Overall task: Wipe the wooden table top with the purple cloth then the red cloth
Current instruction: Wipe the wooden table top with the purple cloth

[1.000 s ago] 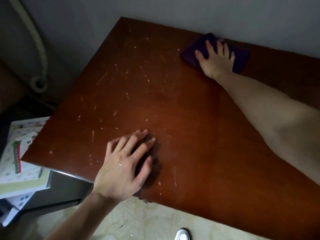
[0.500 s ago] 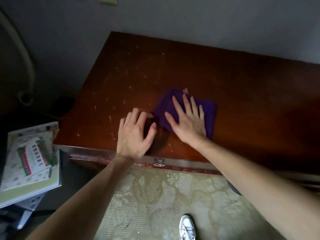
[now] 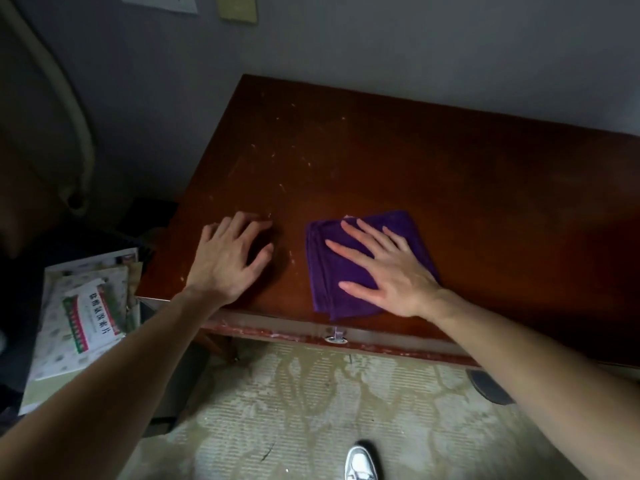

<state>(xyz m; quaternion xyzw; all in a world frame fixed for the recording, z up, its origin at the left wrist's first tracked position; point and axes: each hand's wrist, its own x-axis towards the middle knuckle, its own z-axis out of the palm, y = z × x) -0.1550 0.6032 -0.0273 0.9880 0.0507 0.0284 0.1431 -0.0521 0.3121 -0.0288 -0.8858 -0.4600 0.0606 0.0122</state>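
So right hand lies flat, fingers spread, on the purple cloth; left hand braces flat on the table. Press evenly, overlap strokes toward those pale flecks.

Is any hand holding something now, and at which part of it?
Nothing is gripped. The right hand lies flat with straight fingers on the middle of the purple cloth, pressing it on the table. The left hand rests on bare wood.
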